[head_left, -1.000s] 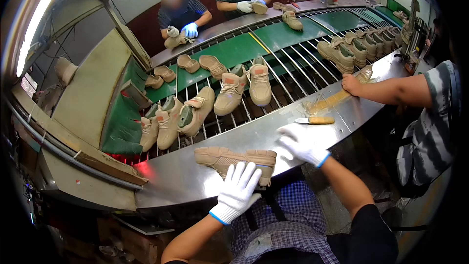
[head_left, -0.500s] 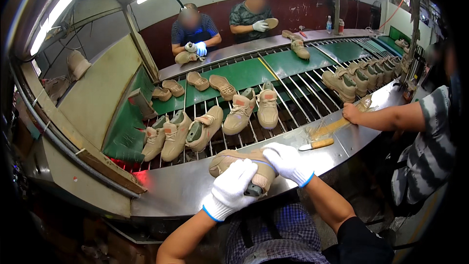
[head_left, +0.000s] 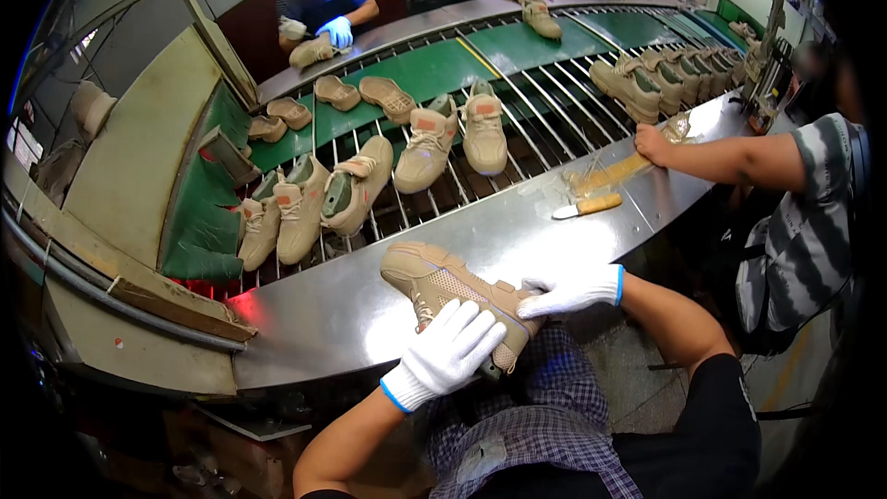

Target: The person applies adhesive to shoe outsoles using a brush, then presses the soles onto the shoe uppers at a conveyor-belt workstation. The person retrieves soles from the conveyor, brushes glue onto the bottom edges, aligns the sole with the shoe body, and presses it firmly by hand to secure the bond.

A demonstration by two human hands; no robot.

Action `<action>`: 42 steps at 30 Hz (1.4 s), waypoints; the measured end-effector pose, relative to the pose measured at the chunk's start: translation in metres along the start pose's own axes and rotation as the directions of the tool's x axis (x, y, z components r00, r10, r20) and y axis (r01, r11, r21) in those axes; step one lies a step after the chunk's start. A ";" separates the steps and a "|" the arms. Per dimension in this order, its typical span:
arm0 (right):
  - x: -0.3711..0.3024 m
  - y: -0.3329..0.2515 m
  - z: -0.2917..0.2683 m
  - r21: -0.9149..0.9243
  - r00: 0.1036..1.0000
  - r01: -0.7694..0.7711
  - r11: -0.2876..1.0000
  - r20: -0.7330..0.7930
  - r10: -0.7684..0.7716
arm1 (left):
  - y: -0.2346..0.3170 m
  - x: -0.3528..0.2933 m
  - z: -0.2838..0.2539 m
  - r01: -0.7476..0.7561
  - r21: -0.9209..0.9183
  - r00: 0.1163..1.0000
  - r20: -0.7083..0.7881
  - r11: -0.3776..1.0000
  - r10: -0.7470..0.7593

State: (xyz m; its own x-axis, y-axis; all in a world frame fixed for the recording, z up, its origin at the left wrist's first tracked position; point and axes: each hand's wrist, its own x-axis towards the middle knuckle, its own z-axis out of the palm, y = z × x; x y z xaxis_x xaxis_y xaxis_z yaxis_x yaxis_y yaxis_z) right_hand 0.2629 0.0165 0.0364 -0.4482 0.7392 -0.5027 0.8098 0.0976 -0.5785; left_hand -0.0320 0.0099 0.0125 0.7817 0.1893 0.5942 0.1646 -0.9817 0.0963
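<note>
A beige lace-up shoe (head_left: 476,288) lies tipped on its side between my gloved hands, toe pointing to the far left and sole edge turned away from me. My left hand (head_left: 451,349), in a white knit glove, grips its upper near the laces and collar. With its thumb and fingers my right hand (head_left: 575,292) holds the sole at the heel end. The glove hides part of the shoe opening. Beyond my hands, a short knife (head_left: 589,207) with a wooden handle rests on the metal ledge (head_left: 323,305).
Several beige shoes (head_left: 356,187) stand on the roller conveyor, with loose soles (head_left: 386,98) on its green belt. Another row of shoes (head_left: 651,79) is at the right. A co-worker's arm (head_left: 730,159) leans on the ledge there; two people (head_left: 323,0) work across the line.
My view has shifted. The shoe has turned, showing more of its side and mesh. My right hand has moved from the middle of the sole to the heel end.
</note>
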 end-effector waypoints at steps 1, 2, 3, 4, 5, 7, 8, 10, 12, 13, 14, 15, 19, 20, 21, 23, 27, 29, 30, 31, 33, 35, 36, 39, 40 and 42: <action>0.005 0.007 0.005 0.025 0.999 0.046 0.999 0.011 -0.047 | 0.000 -0.001 0.002 -0.012 0.004 1.000 0.006 1.000 0.012; 0.010 0.015 0.016 0.160 0.992 0.122 0.980 0.010 -0.125 | 0.001 -0.005 0.005 -0.030 0.009 0.999 0.013 1.000 0.030; 0.018 0.018 0.023 0.278 0.977 0.205 0.939 -0.006 -0.212 | 0.000 -0.008 0.006 -0.047 0.032 0.999 0.015 0.998 0.047; 0.023 0.022 0.027 0.389 0.955 0.283 0.877 -0.031 -0.295 | -0.001 -0.008 0.005 -0.064 0.054 0.998 0.018 0.996 0.063; 0.025 0.027 0.028 0.364 0.953 0.292 0.884 -0.038 -0.299 | -0.002 -0.008 0.005 -0.071 0.043 0.997 0.038 0.997 0.069; 0.021 0.019 0.022 0.318 0.950 0.306 0.897 -0.043 -0.309 | -0.001 0.000 -0.001 -0.073 0.015 0.994 0.081 0.997 0.071; 0.016 0.011 0.014 0.246 0.971 0.236 0.940 -0.014 -0.240 | -0.002 0.002 -0.002 -0.069 -0.003 0.995 0.068 0.998 0.069; 0.012 0.003 0.007 0.173 0.973 0.226 0.959 0.015 -0.232 | -0.001 0.005 -0.001 -0.089 0.042 0.994 0.066 0.995 0.086; 0.012 0.000 0.000 0.106 0.981 0.177 0.979 0.058 -0.184 | 0.000 0.010 0.001 -0.096 0.057 0.993 0.071 0.994 0.092; 0.014 -0.001 -0.004 0.076 0.985 0.144 0.987 0.088 -0.150 | 0.000 0.013 0.000 -0.088 0.058 0.993 0.085 0.994 0.082; 0.016 -0.004 -0.005 0.045 0.986 0.112 0.993 0.118 -0.117 | 0.001 0.014 -0.001 -0.079 0.059 0.993 0.098 0.995 0.073; 0.017 -0.011 -0.010 0.081 0.986 0.083 0.993 0.135 -0.093 | -0.002 0.016 -0.002 -0.072 0.048 0.992 0.106 0.996 0.067; 0.031 0.000 0.016 0.162 0.991 0.132 0.978 -0.052 -0.125 | -0.006 0.017 -0.013 -0.057 0.059 0.995 0.091 0.997 0.051; 0.043 0.010 0.023 0.234 0.987 0.159 0.959 -0.063 -0.148 | -0.008 0.013 -0.014 -0.066 0.045 0.992 0.109 0.997 0.061; 0.055 0.035 0.037 0.342 0.979 0.203 0.917 -0.097 -0.181 | -0.009 0.013 -0.015 -0.078 0.026 0.991 0.108 0.997 0.075; 0.050 0.044 0.047 0.389 0.934 0.347 0.853 -0.223 -0.278 | -0.012 0.010 -0.017 -0.072 -0.025 0.991 0.110 0.997 0.074; 0.026 0.014 0.070 0.926 0.988 0.021 0.376 0.038 -0.150 | -0.016 0.005 -0.036 -0.029 -0.074 0.998 0.053 0.997 0.033; 0.022 0.005 0.088 1.000 0.989 0.001 0.018 0.002 -0.150 | -0.017 0.007 -0.041 -0.046 -0.069 0.997 0.052 0.997 0.050; 0.020 0.000 0.094 0.993 0.989 0.089 -0.082 -0.098 -0.110 | -0.020 0.016 -0.042 -0.074 -0.043 0.996 0.042 0.996 0.076; 0.018 -0.008 0.097 0.968 0.981 0.171 -0.184 -0.185 -0.061 | -0.022 0.024 -0.048 -0.094 -0.025 0.995 0.037 0.995 0.095; 0.014 -0.015 0.081 0.911 0.967 0.185 -0.370 -0.236 -0.099 | -0.045 0.044 -0.068 -0.105 -0.018 0.993 -0.061 0.994 0.103; 0.017 0.002 0.048 0.890 0.896 0.430 -0.148 -0.441 -0.050 | -0.082 0.050 -0.086 0.023 0.032 0.989 -0.147 0.999 -0.018; 0.018 0.016 0.027 0.845 0.847 0.525 -0.103 -0.531 -0.037 | -0.112 0.047 -0.094 0.051 0.132 0.988 -0.153 0.990 -0.030; 0.019 0.082 -0.065 0.623 0.658 0.751 -0.220 -0.733 0.173 | -0.192 0.034 -0.141 0.372 0.325 0.919 0.006 0.870 -0.395; 0.020 0.128 -0.102 0.599 0.580 0.801 -0.004 -0.773 0.257 | -0.220 0.023 -0.152 0.462 0.418 0.867 -0.025 0.782 -0.499; 0.033 0.169 -0.148 0.286 0.054 0.437 0.853 -0.955 0.292 | -0.297 -0.015 -0.160 0.578 0.536 0.775 -0.126 0.615 -0.619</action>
State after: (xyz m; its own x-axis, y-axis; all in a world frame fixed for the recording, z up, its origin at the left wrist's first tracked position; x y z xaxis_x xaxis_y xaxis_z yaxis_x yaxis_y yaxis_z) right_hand 0.4408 0.1563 0.0174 0.5738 0.7049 0.4170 0.3870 0.2154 -0.8966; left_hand -0.1888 0.2954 0.1029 0.4285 0.7517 0.5014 0.8756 -0.4823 -0.0252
